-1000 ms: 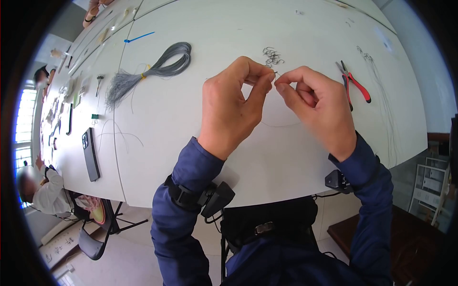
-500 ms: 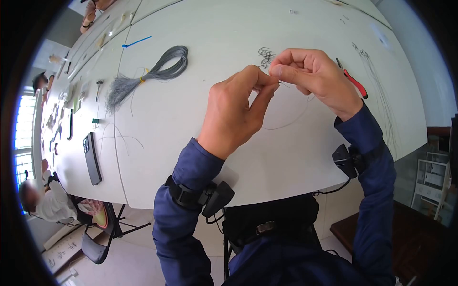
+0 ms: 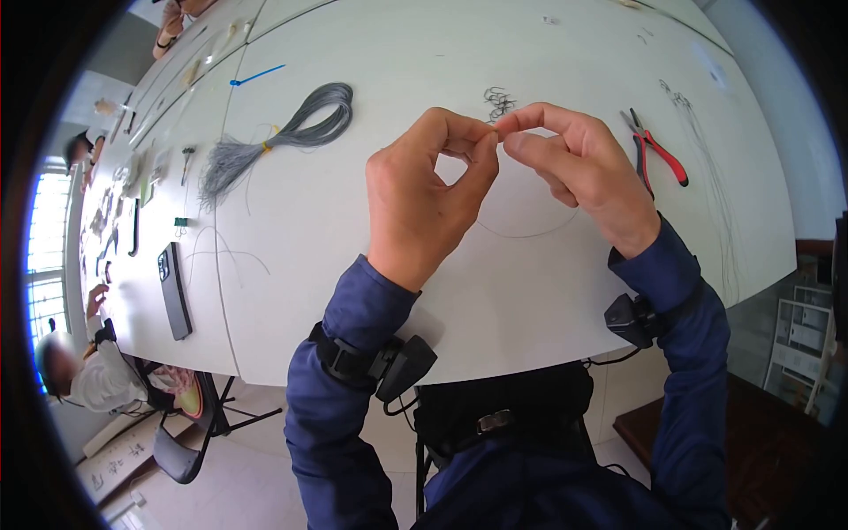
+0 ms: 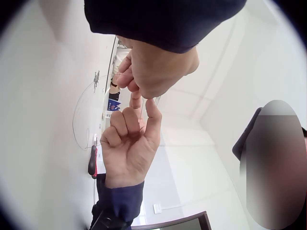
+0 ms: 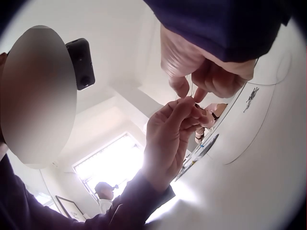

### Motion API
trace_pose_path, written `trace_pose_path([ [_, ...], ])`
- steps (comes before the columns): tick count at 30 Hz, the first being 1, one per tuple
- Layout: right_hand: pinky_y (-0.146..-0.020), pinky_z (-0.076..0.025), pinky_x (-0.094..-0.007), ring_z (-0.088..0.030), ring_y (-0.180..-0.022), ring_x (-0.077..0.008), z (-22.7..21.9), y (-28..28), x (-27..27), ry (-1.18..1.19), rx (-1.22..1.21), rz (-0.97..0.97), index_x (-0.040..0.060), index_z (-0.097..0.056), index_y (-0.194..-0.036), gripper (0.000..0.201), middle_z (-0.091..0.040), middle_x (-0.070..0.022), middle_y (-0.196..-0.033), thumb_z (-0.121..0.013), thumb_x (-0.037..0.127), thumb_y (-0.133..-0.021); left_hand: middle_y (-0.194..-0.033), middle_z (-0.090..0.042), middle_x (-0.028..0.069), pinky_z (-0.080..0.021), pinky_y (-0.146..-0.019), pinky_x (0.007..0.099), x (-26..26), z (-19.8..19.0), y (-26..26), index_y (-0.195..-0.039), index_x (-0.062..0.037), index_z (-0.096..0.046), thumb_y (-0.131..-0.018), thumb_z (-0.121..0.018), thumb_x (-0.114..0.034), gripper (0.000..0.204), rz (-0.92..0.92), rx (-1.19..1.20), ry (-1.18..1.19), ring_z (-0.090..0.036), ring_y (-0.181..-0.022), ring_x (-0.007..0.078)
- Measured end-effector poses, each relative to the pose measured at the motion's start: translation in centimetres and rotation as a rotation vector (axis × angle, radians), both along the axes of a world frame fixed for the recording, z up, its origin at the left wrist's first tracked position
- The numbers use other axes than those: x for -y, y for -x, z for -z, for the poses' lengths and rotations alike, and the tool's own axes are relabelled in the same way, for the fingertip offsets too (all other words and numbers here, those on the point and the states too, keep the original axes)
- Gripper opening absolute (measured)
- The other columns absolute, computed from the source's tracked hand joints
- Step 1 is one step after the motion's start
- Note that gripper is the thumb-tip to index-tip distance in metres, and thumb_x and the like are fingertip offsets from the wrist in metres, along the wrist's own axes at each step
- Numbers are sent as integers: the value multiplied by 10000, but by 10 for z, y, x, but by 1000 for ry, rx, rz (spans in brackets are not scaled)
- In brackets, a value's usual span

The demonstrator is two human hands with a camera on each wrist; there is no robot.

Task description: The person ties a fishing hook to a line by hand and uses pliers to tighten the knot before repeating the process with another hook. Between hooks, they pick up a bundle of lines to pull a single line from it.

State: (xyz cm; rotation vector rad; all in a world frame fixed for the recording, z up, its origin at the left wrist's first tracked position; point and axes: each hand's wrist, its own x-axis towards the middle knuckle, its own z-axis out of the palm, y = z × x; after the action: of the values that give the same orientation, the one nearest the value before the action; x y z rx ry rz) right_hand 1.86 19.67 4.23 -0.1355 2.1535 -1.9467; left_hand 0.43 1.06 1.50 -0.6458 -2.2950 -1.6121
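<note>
The left hand pinches something tiny between thumb and index finger; the fingertips cover it. Close against those fingertips is the right hand, its index finger meeting them and its thumb a little apart. A thin line curves down over the table between the two hands. Beyond the fingertips lies a small pile of dark hooks. In the right wrist view the left hand has thumb and index pressed together, with the line looping beside the hooks.
A grey bundle of line with a yellow tie, a blue cable tie and a phone lie to the left. Red-handled pliers and hooks with long lines lie to the right. A person sits at the far left.
The right hand first rose over the left fingertips, then came back down beside them. The left hand shifted slightly left. The pliers, partly covered half a second ago, show more fully.
</note>
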Motion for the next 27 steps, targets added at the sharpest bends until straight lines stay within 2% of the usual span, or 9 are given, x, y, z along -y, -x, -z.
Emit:
trace_pose_path([
  [6, -542, -290, -204, -367, -560, 5, 4, -4, 6, 49, 30, 142, 30, -708, -1039, 231, -643, 46, -679, -675, 239, -947, -862, -726, 69, -557, -750, 249, -1, 0, -1, -957, 38, -677, -914, -716, -24, 84, 18, 70, -21, -692, -784, 118],
  [9, -570, -341, -194, -448, -608, 1, 8, -3, 4, 64, -12, 140, 18, -708, -1028, 246, -697, 5, -753, -683, 249, -947, -853, -724, 70, -557, -744, 249, -2, 0, -1, -956, 41, -678, -918, -714, -29, 88, 29, 83, -22, -693, -777, 119],
  [15, -649, -410, -187, -560, -695, -21, 9, -3, 8, 22, -76, 163, -7, -701, -1021, 257, -702, -9, -761, -690, 238, -947, -844, -725, 74, -555, -732, 248, -2, 1, 0, -953, 47, -678, -918, -716, -32, 95, 16, 47, -4, -697, -768, 123],
  [18, -615, -385, -187, -518, -650, -10, 8, -4, 9, 19, -74, 169, -14, -697, -1018, 255, -682, 7, -724, -694, 230, -946, -849, -727, 77, -553, -737, 249, -2, -1, 0, -955, 50, -680, -918, -715, -35, 99, 6, 71, 8, -701, -776, 127],
  [24, -533, -295, -205, -389, -561, 5, 10, -3, 10, 6, -56, 221, -4, -696, -974, 226, -556, 73, -610, -684, 220, -948, -872, -741, 89, -553, -762, 253, -3, 0, 1, -1015, 53, -693, -906, -721, -33, 142, 42, 123, -3, -705, -792, 132],
  [27, -525, -286, -213, -373, -553, 2, 14, -1, 6, 2, -67, 222, 2, -696, -954, 215, -517, 84, -592, -679, 216, -948, -881, -746, 92, -553, -774, 257, -2, -1, 0, -1040, 48, -700, -896, -724, -27, 164, 27, 94, 33, -706, -795, 134],
])
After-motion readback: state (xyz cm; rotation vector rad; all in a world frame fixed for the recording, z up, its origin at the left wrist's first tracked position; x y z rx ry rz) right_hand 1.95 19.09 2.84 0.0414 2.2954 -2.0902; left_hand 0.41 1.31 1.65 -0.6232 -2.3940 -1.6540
